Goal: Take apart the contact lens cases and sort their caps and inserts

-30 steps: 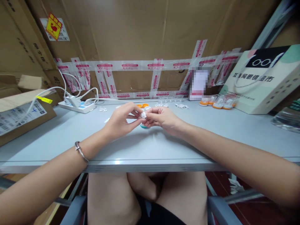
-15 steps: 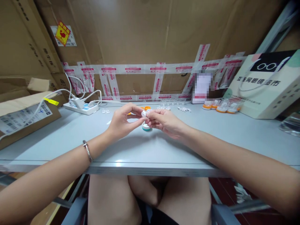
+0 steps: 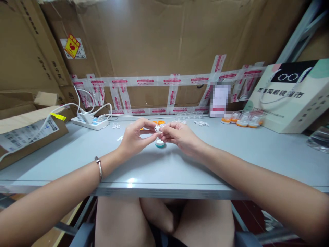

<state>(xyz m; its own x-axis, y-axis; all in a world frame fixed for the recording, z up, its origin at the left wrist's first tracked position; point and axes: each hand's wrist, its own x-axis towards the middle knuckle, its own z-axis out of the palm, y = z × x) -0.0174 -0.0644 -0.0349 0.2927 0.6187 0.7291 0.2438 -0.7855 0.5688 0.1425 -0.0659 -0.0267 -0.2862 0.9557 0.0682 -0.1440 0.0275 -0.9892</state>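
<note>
Between my hands, above the grey table, is a small white plastic piece (image 3: 157,128) with holes in it. My left hand (image 3: 136,137) pinches its left side between thumb and fingers. From the right, my right hand (image 3: 181,136) grips the same piece with thumb and forefinger, hiding part of it. Just below the fingertips a round white case with a teal base (image 3: 159,143) stands on the table. Orange rings (image 3: 161,122) lie behind my hands, partly covered by them.
Small white parts (image 3: 116,126) and clear parts (image 3: 191,115) lie toward the back. A power strip (image 3: 89,122) and cardboard box (image 3: 31,128) are left. At right are orange-based cases (image 3: 241,119), a phone-like screen (image 3: 220,99) and a paper bag (image 3: 288,97).
The camera view has tilted slightly, so the scene sits lower. Both hands keep their pinch on the white piece, which appears turned a little, with its holes showing more clearly.
</note>
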